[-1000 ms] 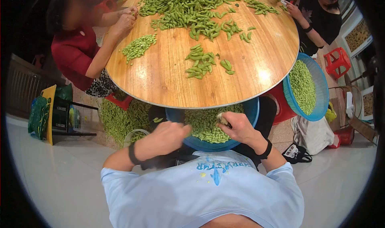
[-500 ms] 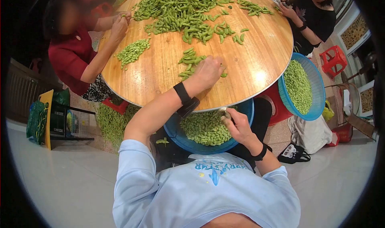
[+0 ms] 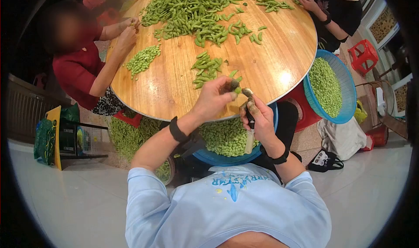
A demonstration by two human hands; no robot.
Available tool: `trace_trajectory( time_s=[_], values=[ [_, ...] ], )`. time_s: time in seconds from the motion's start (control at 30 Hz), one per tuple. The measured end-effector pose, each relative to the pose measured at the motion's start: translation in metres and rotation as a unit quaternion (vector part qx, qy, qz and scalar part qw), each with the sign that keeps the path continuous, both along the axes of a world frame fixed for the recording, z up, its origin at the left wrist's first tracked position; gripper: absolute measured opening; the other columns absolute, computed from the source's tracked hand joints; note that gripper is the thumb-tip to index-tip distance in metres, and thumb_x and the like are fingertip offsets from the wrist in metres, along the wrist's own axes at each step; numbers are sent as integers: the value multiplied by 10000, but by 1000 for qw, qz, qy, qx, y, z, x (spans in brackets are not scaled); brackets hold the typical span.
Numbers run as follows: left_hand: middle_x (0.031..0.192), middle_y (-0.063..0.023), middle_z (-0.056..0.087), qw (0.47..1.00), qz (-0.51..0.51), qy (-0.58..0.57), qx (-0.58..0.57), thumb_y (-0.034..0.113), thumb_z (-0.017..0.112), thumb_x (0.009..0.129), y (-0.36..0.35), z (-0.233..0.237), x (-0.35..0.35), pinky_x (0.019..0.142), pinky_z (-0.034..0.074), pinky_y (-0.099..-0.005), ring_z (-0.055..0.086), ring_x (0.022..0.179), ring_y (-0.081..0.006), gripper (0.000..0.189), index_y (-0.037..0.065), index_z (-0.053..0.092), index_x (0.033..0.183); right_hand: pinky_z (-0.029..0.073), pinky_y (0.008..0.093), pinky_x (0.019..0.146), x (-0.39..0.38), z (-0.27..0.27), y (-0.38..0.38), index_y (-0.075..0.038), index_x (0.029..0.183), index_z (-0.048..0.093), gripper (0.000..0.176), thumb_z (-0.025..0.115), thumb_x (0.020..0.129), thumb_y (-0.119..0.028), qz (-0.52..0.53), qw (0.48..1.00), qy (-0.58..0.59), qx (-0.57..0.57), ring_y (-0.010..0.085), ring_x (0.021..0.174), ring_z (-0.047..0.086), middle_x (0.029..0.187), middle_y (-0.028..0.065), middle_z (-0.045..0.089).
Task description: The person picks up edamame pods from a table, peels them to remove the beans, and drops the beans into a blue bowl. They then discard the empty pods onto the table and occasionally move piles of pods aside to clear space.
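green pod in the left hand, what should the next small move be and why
Probably lower the small green bean pod toward the round blue plastic basin: the left hand pinches it above the brown wooden table, the right hand holds a black-handled tool close by, and the basin below holds pale green shelled beans.

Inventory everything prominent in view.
Table: one, brown, ahead.
Tub: one, blue, below table.
Basket: one, blue, right of table.
Pods: many, green, table and floor.
Beans: many, pale green, table, tub, basket.
Stools: at least three, red, around table.
Sack: one, white, right.
Bag: one, black, beside sack.
Knife: one, black-handled, in right hand.
People: at least two, red and black tops, at table.
Left hand: one, black wristband, holding a pod.
Right hand: one, black wristband, over tub.
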State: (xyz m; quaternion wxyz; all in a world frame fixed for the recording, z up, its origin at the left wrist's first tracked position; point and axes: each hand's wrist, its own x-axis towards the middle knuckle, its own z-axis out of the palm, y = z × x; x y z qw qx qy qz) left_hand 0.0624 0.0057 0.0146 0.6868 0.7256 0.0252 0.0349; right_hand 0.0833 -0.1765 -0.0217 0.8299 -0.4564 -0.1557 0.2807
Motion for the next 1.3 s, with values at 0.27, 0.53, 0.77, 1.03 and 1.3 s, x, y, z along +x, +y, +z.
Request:
trace_trajectory(
  time_s=[0.27, 0.53, 0.77, 1.03, 1.3],
  values=[
    [913, -13, 587, 997, 18, -8, -81, -56, 629, 813, -8, -4, -25, 754, 477, -229, 569, 844, -76, 267, 16, 501, 1036, 392, 209, 454, -8, -3, 5, -15, 1368, 393, 409, 436, 983, -146, 84, 996, 21, 4, 105, 592, 456, 798, 66, 519],
    [962, -29, 587, 996, 26, -22, -79, -74, 612, 816, -4, -8, -35, 790, 483, -232, 581, 904, -92, 312, 25, 468, 1074, 373, 200, 447, -9, -2, 8, -5, 1367, 408, 407, 448, 982, -131, 79, 996, -20, -33, 96, 573, 441, 760, 52, 507],
    [888, -27, 576, 966, 1, 41, -256, -61, 631, 793, 4, -3, -32, 683, 500, -231, 591, 796, -103, 287, 48, 472, 1006, 354, 183, 438, -6, -4, 8, -14, 1334, 466, 374, 458, 967, -85, 121, 988, 70, 66, 62, 537, 435, 753, 32, 540],
    [879, -35, 605, 970, -7, 30, -243, -40, 613, 811, -5, -17, -36, 526, 441, -205, 580, 687, -95, 253, 59, 486, 1006, 488, 255, 618, -3, -12, 9, 48, 1258, 507, 398, 561, 864, 29, -53, 860, -484, -151, 134, 709, 602, 851, 91, 633],
    [839, -75, 604, 990, 20, -62, 123, 18, 606, 809, -6, 5, -60, 556, 467, -283, 596, 663, -206, 139, 23, 527, 924, 436, 252, 533, -15, -12, -2, 26, 1117, 578, 304, 643, 822, -8, -57, 961, -220, -154, 100, 585, 538, 688, 52, 560]
  ],
)
